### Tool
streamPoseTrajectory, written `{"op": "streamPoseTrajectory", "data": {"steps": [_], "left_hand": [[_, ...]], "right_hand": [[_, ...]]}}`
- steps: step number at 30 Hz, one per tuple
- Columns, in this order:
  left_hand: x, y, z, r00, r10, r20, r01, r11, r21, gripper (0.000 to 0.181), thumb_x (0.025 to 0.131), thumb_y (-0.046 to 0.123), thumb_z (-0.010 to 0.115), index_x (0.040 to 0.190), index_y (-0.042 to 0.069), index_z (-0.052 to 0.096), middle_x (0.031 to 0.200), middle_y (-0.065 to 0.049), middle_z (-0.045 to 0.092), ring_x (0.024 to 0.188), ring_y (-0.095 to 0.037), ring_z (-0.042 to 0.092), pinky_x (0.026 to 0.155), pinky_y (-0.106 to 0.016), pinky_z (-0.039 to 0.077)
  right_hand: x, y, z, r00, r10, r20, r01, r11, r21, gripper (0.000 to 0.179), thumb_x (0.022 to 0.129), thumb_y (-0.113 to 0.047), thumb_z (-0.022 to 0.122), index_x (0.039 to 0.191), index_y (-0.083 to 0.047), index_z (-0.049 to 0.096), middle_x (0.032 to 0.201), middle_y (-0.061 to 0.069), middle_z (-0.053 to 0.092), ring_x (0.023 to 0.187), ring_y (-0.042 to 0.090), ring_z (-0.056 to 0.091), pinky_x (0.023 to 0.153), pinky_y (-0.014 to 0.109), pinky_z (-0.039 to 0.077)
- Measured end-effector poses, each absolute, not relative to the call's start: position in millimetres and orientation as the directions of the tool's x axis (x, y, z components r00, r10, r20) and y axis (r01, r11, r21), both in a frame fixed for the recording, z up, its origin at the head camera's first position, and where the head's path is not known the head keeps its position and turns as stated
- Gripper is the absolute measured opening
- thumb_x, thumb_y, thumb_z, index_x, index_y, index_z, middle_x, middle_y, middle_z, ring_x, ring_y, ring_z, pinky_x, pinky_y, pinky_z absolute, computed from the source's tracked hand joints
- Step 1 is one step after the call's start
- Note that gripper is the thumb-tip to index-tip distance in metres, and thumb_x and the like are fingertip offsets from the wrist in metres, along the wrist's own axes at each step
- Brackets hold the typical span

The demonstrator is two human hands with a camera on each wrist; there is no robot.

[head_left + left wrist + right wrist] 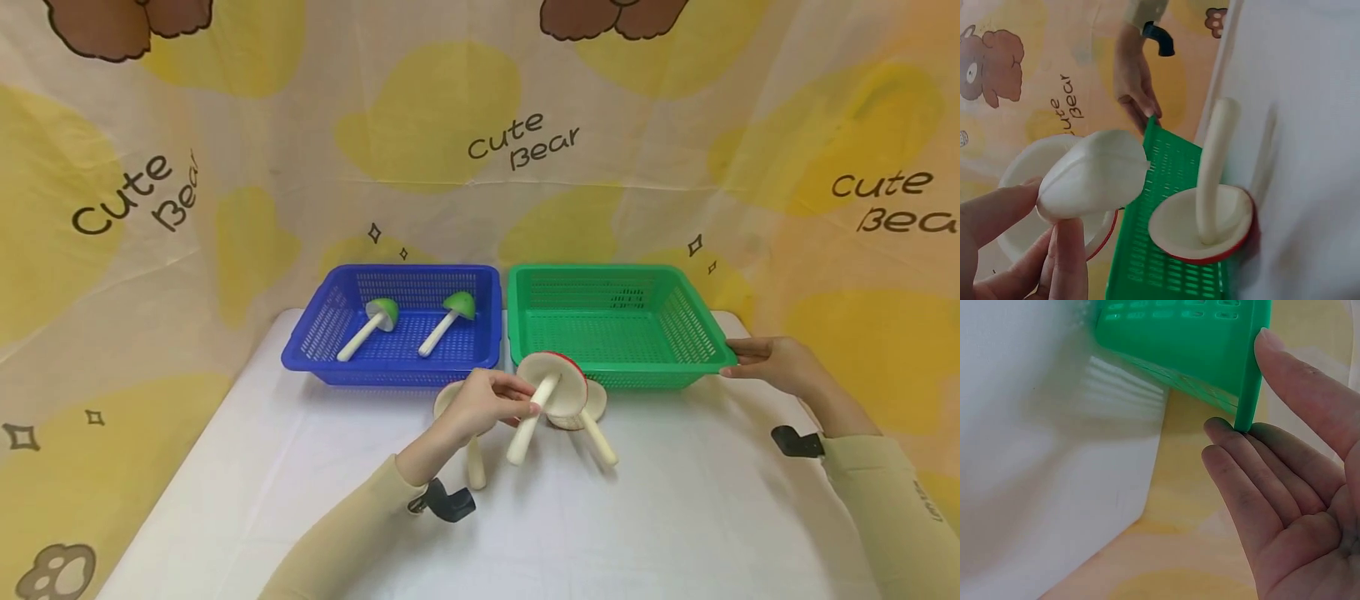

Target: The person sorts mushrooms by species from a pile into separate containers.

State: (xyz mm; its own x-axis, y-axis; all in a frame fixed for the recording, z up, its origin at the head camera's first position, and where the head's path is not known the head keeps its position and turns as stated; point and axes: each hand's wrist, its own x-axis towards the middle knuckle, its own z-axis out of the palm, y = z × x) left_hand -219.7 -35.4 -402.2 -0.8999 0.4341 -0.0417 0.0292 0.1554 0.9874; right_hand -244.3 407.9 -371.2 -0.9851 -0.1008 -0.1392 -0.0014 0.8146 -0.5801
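My left hand point(483, 406) pinches the pale stem of a toy mushroom point(567, 393) between thumb and fingers. Its red-edged cap tilts up, white underside toward me, in front of the green basket point(615, 367). In the left wrist view the stem end point(1094, 172) points at the camera. A second mushroom point(598, 437) lies cap-down on the table behind it, partly covered. Another mushroom point(476, 462) is partly hidden by my left hand. My right hand point(776, 364) holds the basket's front right corner, thumb point(1272, 347) on the rim and fingertips beneath.
A blue basket point(397, 367) stands left of the green one, holding two green-capped mushrooms, one on the left point(384, 315) and one on the right point(459, 306). Both baskets sit at the back of the white table point(600, 533), before a patterned cloth point(420, 108).
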Motion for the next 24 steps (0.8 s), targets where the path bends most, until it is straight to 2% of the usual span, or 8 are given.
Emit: {"op": "streamPoseTrajectory", "data": {"steps": [11,18,24], "left_hand": [[-260,-13,-379,-0.952,0.304,-0.041,-0.018,0.080,0.997,0.028,0.076,0.008,0.078,0.102,-0.001,0.070,0.091,-0.012,0.072,0.073,-0.011,0.068,0.069,-0.035,0.060],[-290,-4,-359,-0.958,0.276,-0.075,-0.063,0.052,0.997,0.027,0.079,0.013,0.077,0.103,0.002,0.070,0.085,-0.005,0.069,0.073,-0.013,0.067,0.073,-0.035,0.060],[-317,10,-359,-0.970,0.230,-0.084,-0.074,0.050,0.996,0.024,0.079,0.015,0.077,0.100,0.006,0.071,0.092,-0.011,0.070,0.075,-0.017,0.068,0.080,-0.040,0.058]], "right_hand": [[-246,409,-373,-0.988,-0.102,-0.119,-0.013,0.810,-0.586,0.079,0.084,-0.044,0.069,0.139,0.005,0.041,0.129,0.027,0.054,0.121,0.048,0.049,0.097,0.061,0.042],[-246,410,-373,-0.987,-0.112,-0.114,-0.024,0.810,-0.585,0.079,0.084,-0.044,0.069,0.139,0.006,0.041,0.128,0.027,0.055,0.121,0.048,0.049,0.097,0.061,0.041],[-246,412,-373,-0.987,-0.114,-0.117,-0.025,0.813,-0.582,0.079,0.084,-0.044,0.069,0.139,0.005,0.041,0.128,0.028,0.055,0.120,0.048,0.049,0.096,0.062,0.041]]}}
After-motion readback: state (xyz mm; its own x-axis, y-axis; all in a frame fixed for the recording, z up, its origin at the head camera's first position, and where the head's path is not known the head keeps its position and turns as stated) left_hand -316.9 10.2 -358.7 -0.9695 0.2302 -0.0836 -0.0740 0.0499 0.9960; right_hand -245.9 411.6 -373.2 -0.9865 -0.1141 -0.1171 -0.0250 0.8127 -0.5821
